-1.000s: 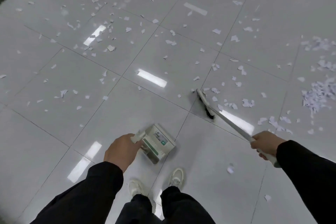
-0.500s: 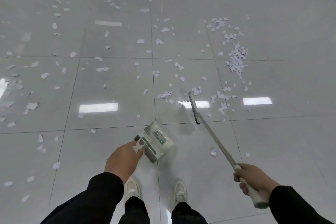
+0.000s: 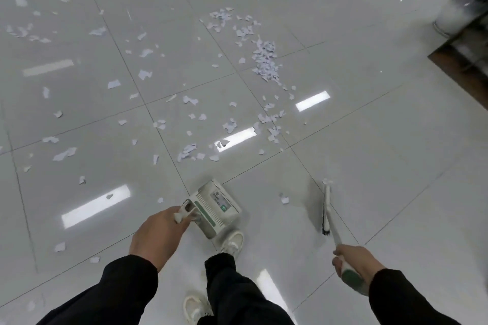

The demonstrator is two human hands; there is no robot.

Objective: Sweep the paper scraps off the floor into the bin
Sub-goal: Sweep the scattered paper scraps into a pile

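Top right, blurred bin (image 3: 452, 16).

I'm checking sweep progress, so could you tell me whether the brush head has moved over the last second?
Yes. The brush head has come back toward the person, away from the scraps; it now lies beside the dustpan, near the shoe.

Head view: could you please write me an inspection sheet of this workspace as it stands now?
Surface: glossy tiled floor, lamp reflections.
Job's things: scraps scattered, densest ahead; dustpan and broom in use; no bin identifiable.
Clutter: one scrap between dustpan and broom.
Hands: left hand grips dustpan handle; right hand grips broom handle.
Cables: nothing seen.
Surroundings: dark furniture at right; shoes below.
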